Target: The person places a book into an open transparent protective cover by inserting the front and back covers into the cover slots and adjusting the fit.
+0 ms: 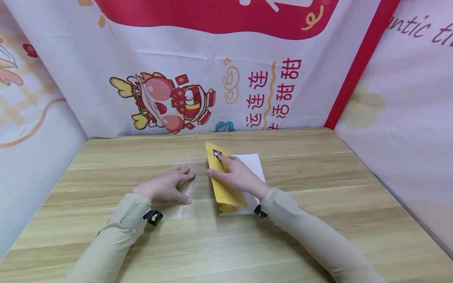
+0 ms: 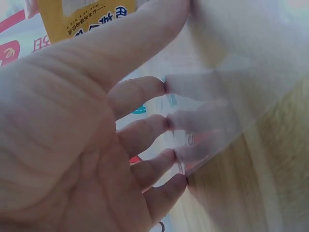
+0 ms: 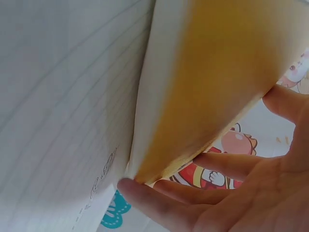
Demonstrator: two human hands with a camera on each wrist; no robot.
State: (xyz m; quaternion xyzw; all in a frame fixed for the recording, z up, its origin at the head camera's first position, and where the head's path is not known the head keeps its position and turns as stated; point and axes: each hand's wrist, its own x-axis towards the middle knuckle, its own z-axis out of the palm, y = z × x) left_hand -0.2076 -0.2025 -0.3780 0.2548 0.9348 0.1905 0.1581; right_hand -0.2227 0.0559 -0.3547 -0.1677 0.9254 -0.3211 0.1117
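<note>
My left hand (image 1: 169,185) rests over a clear plastic sleeve (image 1: 182,211) lying on the table. In the left wrist view its spread fingertips (image 2: 170,155) touch the shiny film. To the right lies a notebook whose yellow cover (image 1: 230,194) stands tilted up over white pages (image 1: 255,164). My right hand (image 1: 242,176) reaches across the notebook, its fairly straight fingers lying against the cover. The right wrist view shows lined paper (image 3: 63,96) with a small patch of handwriting, and fingertips along the cover's edge and corner.
The wooden table (image 1: 329,188) runs back to a printed cloth (image 1: 201,51) hung behind it. More printed cloth (image 1: 407,118) hangs along the right side. A black strap (image 1: 153,217) sits at the left wrist.
</note>
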